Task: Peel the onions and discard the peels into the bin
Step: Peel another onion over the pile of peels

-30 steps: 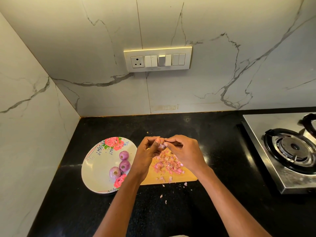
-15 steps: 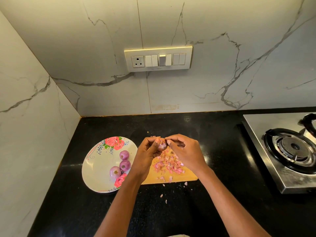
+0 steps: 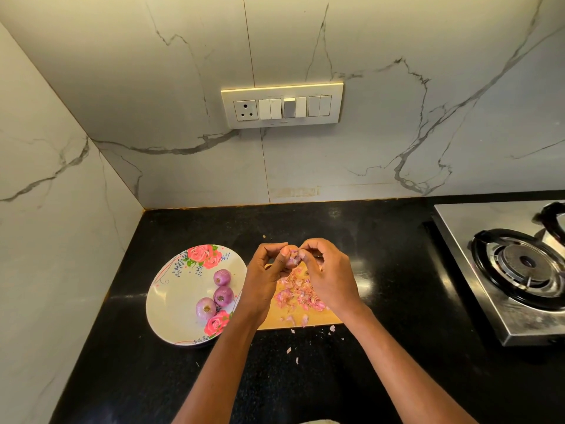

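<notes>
My left hand [image 3: 265,270] grips a small purple onion [image 3: 292,261] above the far end of a wooden cutting board [image 3: 318,319]. My right hand [image 3: 328,276] pinches at the onion's skin from the right with its fingertips. A heap of pink onion peels [image 3: 298,293] lies on the board between my wrists. Three peeled purple onions [image 3: 222,296] sit on a white floral plate [image 3: 171,301] to the left of the board. No bin is in view.
A steel gas stove [image 3: 507,270] stands on the black counter [image 3: 382,270] at the right. Stray peel bits [image 3: 293,351] lie on the counter in front of the board. Marble walls close the corner at left and back, with a switch panel [image 3: 282,108].
Both hands stay over the board with the onion; the fingers shift slightly as the right fingertips work at the skin.
</notes>
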A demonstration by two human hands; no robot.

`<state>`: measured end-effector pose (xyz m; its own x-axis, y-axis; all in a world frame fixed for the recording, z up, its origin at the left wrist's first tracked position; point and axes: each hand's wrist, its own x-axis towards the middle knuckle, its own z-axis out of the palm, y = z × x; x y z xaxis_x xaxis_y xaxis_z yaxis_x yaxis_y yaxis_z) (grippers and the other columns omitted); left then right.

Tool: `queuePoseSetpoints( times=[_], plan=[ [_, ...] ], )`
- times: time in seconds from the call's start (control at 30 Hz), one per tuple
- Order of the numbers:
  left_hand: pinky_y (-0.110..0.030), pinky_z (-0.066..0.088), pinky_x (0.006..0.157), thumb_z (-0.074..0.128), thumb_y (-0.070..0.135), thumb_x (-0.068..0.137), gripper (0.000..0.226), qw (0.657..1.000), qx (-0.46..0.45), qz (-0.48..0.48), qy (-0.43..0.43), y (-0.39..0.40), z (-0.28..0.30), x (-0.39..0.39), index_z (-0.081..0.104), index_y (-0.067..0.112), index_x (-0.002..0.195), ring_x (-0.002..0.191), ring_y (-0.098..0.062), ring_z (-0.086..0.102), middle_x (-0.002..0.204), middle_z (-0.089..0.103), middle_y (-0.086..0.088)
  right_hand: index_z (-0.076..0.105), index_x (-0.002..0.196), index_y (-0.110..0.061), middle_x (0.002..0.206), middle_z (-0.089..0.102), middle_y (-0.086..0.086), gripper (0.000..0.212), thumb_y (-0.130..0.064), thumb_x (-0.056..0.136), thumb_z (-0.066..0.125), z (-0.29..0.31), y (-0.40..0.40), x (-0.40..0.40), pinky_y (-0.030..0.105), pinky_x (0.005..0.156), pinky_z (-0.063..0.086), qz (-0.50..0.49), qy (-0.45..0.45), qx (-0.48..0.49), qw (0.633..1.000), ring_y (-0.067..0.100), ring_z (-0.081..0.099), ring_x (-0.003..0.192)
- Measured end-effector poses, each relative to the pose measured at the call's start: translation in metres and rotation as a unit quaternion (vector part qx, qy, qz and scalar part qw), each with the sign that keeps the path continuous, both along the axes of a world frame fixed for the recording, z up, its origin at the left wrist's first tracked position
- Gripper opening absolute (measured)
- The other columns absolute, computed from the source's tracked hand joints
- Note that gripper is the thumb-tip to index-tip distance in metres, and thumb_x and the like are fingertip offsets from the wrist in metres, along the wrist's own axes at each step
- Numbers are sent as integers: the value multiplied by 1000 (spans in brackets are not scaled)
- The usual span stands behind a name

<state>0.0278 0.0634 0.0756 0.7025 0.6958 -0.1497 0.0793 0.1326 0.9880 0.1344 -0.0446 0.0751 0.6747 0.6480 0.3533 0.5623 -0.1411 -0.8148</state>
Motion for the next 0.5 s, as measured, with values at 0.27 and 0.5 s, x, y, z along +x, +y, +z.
queuePoseSetpoints(
  times=[0.27,0.5],
  plan=[
    [-27,56,86,57,37,92,34,997,-57,-32,-33,-3,5,-7,64,21,121,99,-15,69,115,71,-2,63,101,-23,95,73,-8,7,-18,103,58,-6,4,12,22,75,59,-66,198,29,978,7,73,87],
    [-34,59,87,56,35,93,38,990,-133,-20,-34,4,4,-7,60,19,126,100,-25,72,120,72,-9,73,104,-22,94,74,-9,14,-13,100,63,-20,-9,25,21,75,59,-24,138,-97,985,4,71,83]
  ],
)
